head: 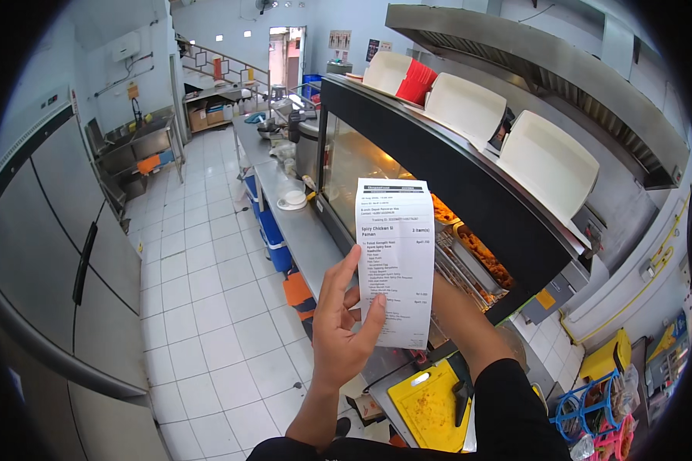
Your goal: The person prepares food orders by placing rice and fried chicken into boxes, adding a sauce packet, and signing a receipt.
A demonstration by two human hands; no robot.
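A long printed paper receipt (397, 242) is held upright before me, its printed face towards me. My left hand (343, 322) grips its lower left part, with the thumb across the front and the index finger along the left edge. My right forearm (467, 322) reaches in from the right and passes behind the paper, which hides my right hand. Behind the receipt stands a black-framed heated display cabinet (467, 167), lit inside. Metal trays of orange-brown fried food (484, 259) show in it. Below lies a stained yellow cutting board (429, 406) with a black-handled tool (460, 403) on it.
White and red food boxes (467, 104) stand atop the cabinet under a steel extractor hood (542, 75). A steel counter (282, 178) runs away from me. Steel refrigerator doors (57, 219) line the left side of the tiled floor (207, 276). Blue wire racks (588, 403) sit low right.
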